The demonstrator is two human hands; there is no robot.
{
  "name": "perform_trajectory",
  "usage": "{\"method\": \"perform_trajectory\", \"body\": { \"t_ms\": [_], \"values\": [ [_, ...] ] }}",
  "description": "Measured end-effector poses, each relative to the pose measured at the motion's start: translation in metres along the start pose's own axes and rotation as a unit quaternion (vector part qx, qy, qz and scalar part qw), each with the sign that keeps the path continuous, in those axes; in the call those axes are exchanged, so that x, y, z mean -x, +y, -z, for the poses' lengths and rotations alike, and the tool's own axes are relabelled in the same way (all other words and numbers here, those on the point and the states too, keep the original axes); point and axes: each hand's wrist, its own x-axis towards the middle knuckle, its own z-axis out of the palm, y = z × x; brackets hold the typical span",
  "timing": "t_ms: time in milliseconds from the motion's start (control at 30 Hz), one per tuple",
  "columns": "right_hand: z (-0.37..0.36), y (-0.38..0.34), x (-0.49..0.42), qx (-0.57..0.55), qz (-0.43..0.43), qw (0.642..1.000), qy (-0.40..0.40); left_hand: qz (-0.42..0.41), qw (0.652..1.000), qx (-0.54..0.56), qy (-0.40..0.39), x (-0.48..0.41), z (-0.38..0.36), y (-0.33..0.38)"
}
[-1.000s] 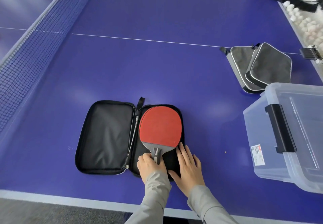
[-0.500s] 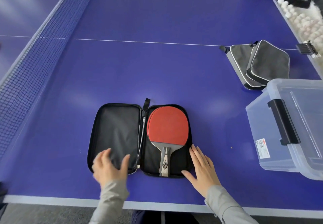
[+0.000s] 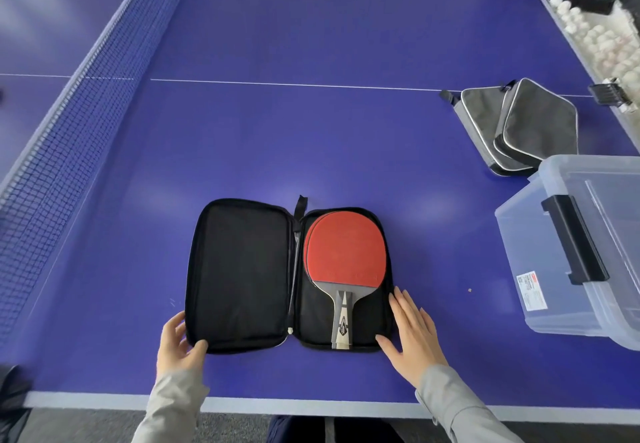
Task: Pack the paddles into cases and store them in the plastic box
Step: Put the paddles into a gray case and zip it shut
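now the paddle [image 3: 346,245] lies in the case [image 3: 239,269], left hand [image 3: 176,349] pinching its corner, right hand [image 3: 412,332] flat beside.

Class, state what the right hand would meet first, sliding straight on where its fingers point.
The right hand would first meet the right edge of the open paddle case, seemingly touching it now; beyond lies the red paddle.

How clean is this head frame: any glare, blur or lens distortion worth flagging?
Head view: soft pale glare patches on the table either side of the open case; streaky reflections beyond the net; white balls at far right washed out; slight wide-angle bowing toward the edges; paddle, left hand and right hand sharp.
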Motion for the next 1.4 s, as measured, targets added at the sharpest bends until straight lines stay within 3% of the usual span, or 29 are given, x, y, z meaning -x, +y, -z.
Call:
{"method": "perform_trajectory", "body": {
  "t_ms": [167, 367, 533, 1167, 1400],
  "values": [
    [-0.003, -0.02, 0.004, -0.036, -0.037, 0.998, 0.027, -0.041, 0.998, 0.042, -0.026, 0.019, -0.007, 0.012],
    [-0.023, -0.036, 0.019, -0.055, 0.061, 0.977, 0.199, -0.024, 0.999, 0.047, 0.007, 0.017, -0.015, 0.006],
    [-0.037, -0.05, 0.018, -0.024, 0.054, 0.977, 0.206, 0.026, 0.999, 0.031, 0.01, 0.0, -0.011, -0.009],
    [-0.039, -0.061, 0.011, 0.01, 0.014, 0.969, 0.247, 0.036, 0.999, 0.035, 0.002, -0.013, -0.009, -0.013],
    [-0.039, -0.064, 0.012, -0.034, -0.006, 0.97, 0.24, 0.037, 0.999, 0.029, -0.007, -0.016, -0.006, -0.014]
  ]
}}
